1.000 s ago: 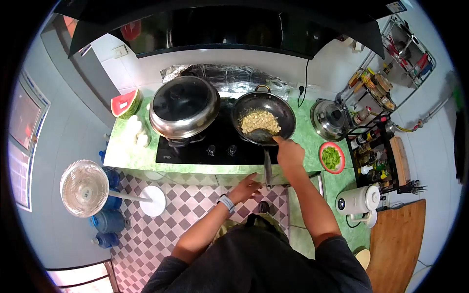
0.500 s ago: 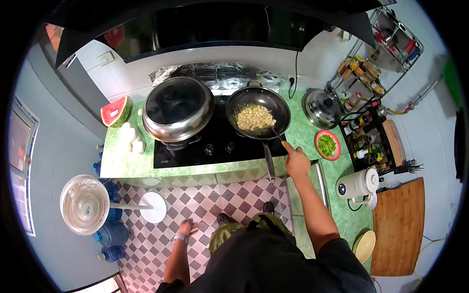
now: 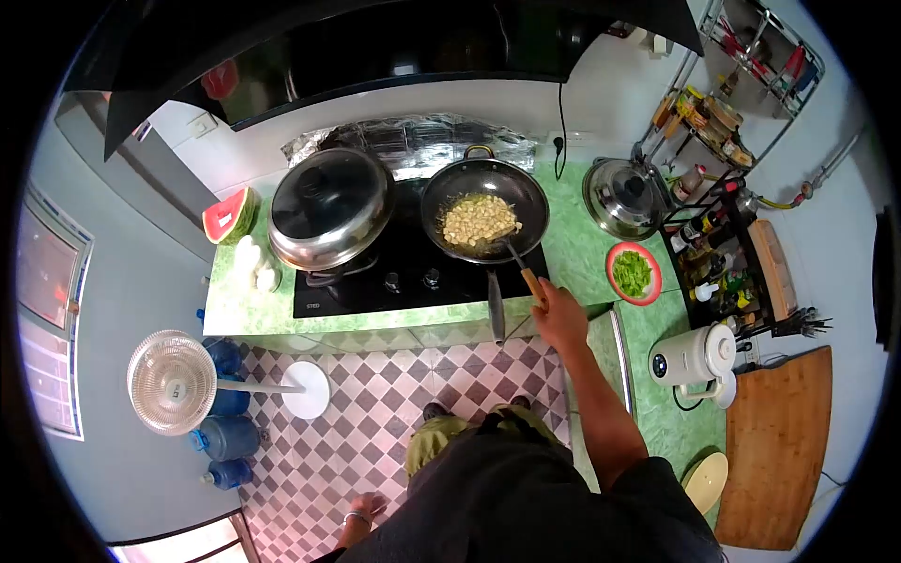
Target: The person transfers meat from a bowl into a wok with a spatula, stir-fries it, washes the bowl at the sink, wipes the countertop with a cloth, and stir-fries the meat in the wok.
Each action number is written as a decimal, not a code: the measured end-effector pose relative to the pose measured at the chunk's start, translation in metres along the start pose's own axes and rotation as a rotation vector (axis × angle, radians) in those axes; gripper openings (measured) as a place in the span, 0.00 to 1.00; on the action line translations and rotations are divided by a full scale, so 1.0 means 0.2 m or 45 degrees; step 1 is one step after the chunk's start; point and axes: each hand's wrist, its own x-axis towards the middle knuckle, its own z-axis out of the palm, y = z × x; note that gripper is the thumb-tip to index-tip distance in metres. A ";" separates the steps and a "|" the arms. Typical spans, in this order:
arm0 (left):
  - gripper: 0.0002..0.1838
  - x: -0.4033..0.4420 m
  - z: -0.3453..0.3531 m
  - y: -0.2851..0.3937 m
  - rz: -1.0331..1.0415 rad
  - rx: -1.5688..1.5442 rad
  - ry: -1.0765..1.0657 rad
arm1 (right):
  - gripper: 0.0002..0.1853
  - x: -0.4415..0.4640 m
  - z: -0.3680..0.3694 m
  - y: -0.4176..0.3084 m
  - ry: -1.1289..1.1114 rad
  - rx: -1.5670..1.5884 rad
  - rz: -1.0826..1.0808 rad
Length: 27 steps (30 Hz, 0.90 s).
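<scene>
My right hand is closed around the wooden handle of a spatula. The spatula's metal end is in a black wok, among small pale diced pieces of food. The wok sits on the right side of a black glass stove, its long handle pointing toward me and held by neither hand. Down at my side, over the tiled floor, hangs my left hand, holding nothing, its fingers loosely apart and slightly blurred.
Left of the wok stands a big lidded pan. A cut watermelon lies at the counter's left end. To the right are a lidded pot, a red-rimmed plate of chopped greens, a bottle rack, an electric jug and a cutting board.
My right hand has moved slightly left and down with the spatula, whose wooden handle now shows more. My left hand has dropped back toward my body. The whole view has shifted a little.
</scene>
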 end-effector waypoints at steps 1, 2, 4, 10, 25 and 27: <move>0.16 -0.02 0.08 0.03 0.002 -0.021 -0.012 | 0.32 -0.01 0.00 0.01 -0.005 0.051 -0.004; 0.16 -0.05 0.15 0.05 0.005 -0.043 -0.023 | 0.32 -0.01 0.00 0.02 -0.008 0.064 -0.002; 0.19 -0.13 0.29 0.10 0.111 -0.011 -0.056 | 0.33 -0.02 -0.02 0.04 -0.001 0.103 -0.072; 0.19 -0.36 0.56 0.26 0.315 0.032 -0.080 | 0.31 -0.03 -0.11 0.09 0.008 0.359 -0.162; 0.22 -0.18 0.41 -0.23 0.085 0.088 -0.060 | 0.19 -0.17 -0.74 0.59 -0.278 2.371 0.034; 0.23 -0.09 0.41 -0.22 0.112 0.136 -0.101 | 0.19 -0.27 -0.86 0.61 -0.225 2.418 -0.153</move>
